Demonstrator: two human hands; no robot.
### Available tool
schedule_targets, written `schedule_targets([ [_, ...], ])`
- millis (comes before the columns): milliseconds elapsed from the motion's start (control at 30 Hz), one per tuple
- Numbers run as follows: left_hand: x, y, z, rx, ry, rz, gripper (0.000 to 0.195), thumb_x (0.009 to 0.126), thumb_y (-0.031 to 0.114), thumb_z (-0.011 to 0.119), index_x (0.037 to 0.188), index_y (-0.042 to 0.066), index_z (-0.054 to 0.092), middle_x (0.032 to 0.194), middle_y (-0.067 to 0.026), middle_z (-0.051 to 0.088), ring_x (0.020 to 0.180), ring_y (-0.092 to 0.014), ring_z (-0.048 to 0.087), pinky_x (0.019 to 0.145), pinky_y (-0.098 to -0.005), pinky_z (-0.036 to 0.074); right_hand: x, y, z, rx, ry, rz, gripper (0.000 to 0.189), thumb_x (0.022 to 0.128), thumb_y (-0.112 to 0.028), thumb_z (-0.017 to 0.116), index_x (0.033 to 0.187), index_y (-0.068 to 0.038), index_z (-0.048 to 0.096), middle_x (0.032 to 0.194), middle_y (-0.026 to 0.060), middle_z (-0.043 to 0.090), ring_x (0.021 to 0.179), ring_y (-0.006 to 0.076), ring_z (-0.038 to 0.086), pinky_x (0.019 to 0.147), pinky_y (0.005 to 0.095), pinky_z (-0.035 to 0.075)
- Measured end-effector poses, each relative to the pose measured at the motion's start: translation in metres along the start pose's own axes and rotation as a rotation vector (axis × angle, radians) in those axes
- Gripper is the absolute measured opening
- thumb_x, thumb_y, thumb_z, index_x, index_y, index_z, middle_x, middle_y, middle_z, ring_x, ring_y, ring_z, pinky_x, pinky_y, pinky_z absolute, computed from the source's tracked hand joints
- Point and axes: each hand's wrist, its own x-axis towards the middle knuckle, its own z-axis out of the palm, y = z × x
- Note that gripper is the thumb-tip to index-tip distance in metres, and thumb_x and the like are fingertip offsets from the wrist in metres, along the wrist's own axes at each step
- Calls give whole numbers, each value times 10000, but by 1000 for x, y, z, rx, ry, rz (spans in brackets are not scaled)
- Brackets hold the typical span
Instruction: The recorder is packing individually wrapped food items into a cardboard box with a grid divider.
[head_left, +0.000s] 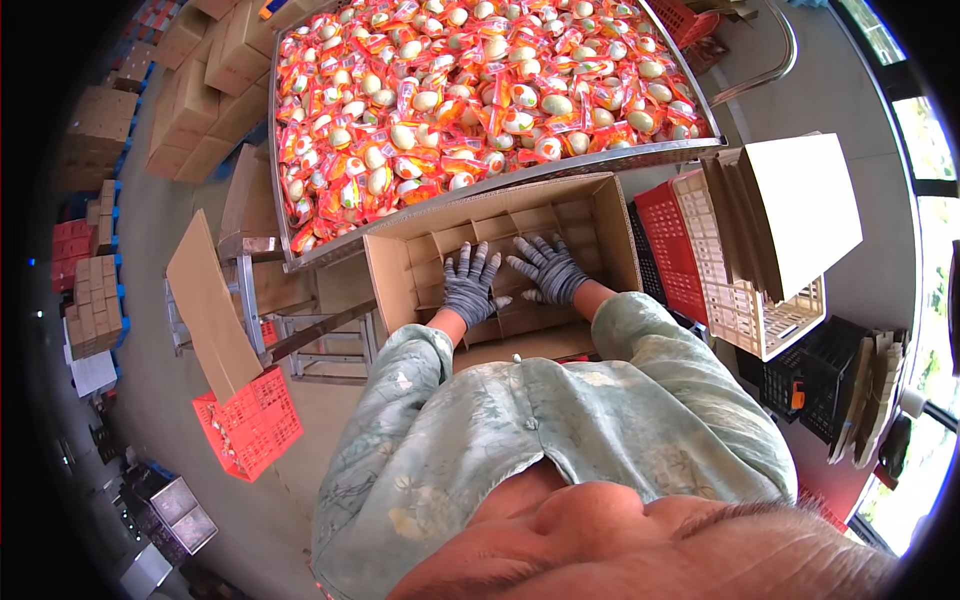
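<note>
In a striped grey knit glove, my left hand (472, 289) reaches into an open cardboard box (390, 281), fingers spread over a cardboard divider grid (491, 227). My right hand (551, 271), gloved alike, lies to its right over the same grid, also spread. Neither hand holds anything. Whether the palms press on the divider cannot be told. Part of the grid is hidden under the hands. Beyond the box, a metal-rimmed tray table (652, 154) bears a deep layer of eggs (557, 104) in clear and red-orange plastic wrappers.
Red (671, 247) and cream plastic crates (735, 300) stand right of the box, with cardboard sheets (802, 210) on them. At left are a cardboard flap (210, 307), a red crate (251, 424) and a metal stand (247, 300). Stacked cartons (187, 112) stand farther off.
</note>
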Motion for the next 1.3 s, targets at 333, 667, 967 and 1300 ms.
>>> schedule_targets([
  [333, 3, -4, 15, -39, 74, 8, 903, 637, 610, 618, 1363, 196, 274, 1446, -123, 145, 1333, -366, 87, 1005, -588, 129, 6, 5, 16, 26, 13, -17, 784, 751, -550, 532, 1399, -259, 201, 1479, 98, 98, 1345, 324, 144, 1011, 614, 121],
  [667, 7, -8, 20, -58, 118, 23, 909, 621, 596, 632, 1351, 188, 277, 1429, -126, 187, 1323, -363, 130, 979, -582, 179, 8, 10, 26, 32, 78, -46, 756, 764, -549, 511, 1395, -261, 209, 1476, 100, 110, 1326, 344, 193, 1005, 616, 144],
  [967, 6, -7, 21, -56, 119, 22, 881, 617, 591, 630, 1330, 183, 312, 1425, -119, 199, 1321, -359, 143, 951, -577, 226, 9, 10, 28, 45, 45, -38, 747, 768, -568, 490, 1394, -265, 214, 1478, 85, 107, 1331, 332, 177, 1004, 614, 149],
  [1300, 8, -6, 19, -56, 99, 14, 867, 629, 587, 623, 1330, 175, 320, 1428, -122, 191, 1323, -358, 136, 949, -581, 232, 9, 12, 34, 30, 93, -50, 754, 758, -569, 503, 1389, -261, 227, 1474, 95, 117, 1318, 341, 208, 983, 614, 197],
])
